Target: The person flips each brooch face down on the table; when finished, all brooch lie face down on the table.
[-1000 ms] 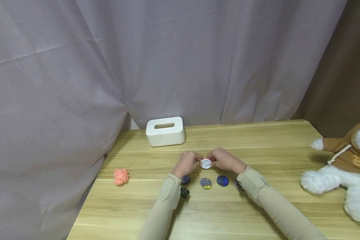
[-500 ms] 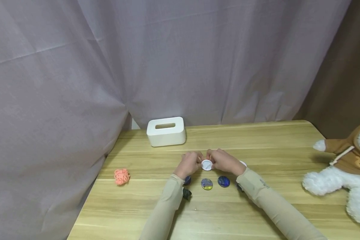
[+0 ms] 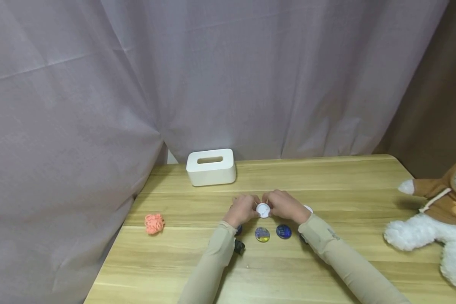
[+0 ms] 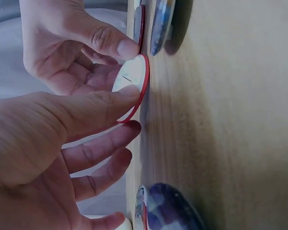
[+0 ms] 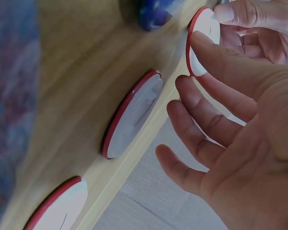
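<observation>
Both hands meet over the middle of the table on one round pin badge (image 3: 263,210), its white back with the pin facing the person and its rim red. My left hand (image 3: 244,210) pinches one side, the thumb (image 4: 120,96) lying on the white back. From the opposite side my right hand (image 3: 285,205) pinches it too, the thumb (image 5: 209,45) over the back and the other fingers spread loosely. Nearer the person lie a grey-yellow badge (image 3: 262,234) and a blue badge (image 3: 283,231). A dark blue badge (image 3: 239,230) is partly hidden by the left wrist.
Two face-down badges, one white-backed badge (image 5: 134,115) and another badge (image 5: 57,206), lie beside the right hand. A white tissue box (image 3: 210,169) stands at the back, a coral fuzzy bundle (image 3: 153,223) at left, a plush bear (image 3: 429,219) at right. A curtain (image 3: 228,84) hangs behind.
The held badge has tilted slightly so more of its white back shows, both hands keeping their pinch. A white badge edge has come into view beyond the right wrist. The view has shifted slightly.
</observation>
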The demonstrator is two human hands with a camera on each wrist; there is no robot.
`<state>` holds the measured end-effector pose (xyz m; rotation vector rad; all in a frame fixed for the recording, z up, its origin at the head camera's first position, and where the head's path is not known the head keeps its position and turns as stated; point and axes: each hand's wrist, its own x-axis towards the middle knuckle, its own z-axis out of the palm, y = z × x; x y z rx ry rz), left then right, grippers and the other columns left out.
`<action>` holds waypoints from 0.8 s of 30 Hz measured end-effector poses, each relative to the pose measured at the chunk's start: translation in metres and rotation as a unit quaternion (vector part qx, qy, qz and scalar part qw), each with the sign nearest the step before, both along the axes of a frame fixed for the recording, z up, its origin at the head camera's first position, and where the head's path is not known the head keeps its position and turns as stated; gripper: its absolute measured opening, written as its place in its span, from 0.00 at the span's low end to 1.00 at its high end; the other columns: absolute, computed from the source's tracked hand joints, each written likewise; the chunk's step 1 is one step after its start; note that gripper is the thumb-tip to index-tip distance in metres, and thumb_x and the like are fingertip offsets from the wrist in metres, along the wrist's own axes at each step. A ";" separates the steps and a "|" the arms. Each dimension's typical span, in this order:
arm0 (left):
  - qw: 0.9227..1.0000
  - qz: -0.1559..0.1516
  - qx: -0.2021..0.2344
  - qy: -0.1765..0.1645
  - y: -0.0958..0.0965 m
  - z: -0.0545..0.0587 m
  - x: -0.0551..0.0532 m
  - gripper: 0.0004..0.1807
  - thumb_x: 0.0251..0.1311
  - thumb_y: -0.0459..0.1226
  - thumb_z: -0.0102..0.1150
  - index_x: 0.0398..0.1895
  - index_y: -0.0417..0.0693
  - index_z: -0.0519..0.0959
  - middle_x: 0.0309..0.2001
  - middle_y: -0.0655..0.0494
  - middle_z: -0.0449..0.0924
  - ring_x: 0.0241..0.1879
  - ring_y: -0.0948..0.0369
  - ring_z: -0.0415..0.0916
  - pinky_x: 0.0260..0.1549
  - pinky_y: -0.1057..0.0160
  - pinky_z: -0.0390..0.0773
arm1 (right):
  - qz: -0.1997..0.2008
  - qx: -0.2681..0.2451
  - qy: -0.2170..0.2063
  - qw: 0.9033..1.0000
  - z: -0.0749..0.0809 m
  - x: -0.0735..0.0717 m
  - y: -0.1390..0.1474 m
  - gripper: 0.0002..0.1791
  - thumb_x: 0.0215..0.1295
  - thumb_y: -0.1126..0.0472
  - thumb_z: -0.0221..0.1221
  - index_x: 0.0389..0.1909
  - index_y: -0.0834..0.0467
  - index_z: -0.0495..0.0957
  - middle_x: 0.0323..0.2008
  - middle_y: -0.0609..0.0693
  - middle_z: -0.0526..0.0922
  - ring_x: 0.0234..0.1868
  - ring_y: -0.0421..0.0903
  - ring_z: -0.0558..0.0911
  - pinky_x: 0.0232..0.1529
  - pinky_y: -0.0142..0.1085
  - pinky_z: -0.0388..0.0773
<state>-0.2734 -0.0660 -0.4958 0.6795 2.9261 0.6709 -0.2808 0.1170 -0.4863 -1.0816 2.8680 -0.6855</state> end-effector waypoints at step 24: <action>1.000 0.002 -0.005 0.020 -0.009 0.000 0.003 0.14 0.59 0.37 0.70 0.48 0.47 0.86 0.42 0.55 0.85 0.43 0.59 0.78 0.48 0.48 0.68 | -0.003 0.021 -0.017 1.000 0.005 -0.002 -0.005 0.10 0.55 0.68 0.70 0.38 0.61 0.83 0.34 0.49 0.79 0.39 0.50 0.73 0.43 0.51 0.70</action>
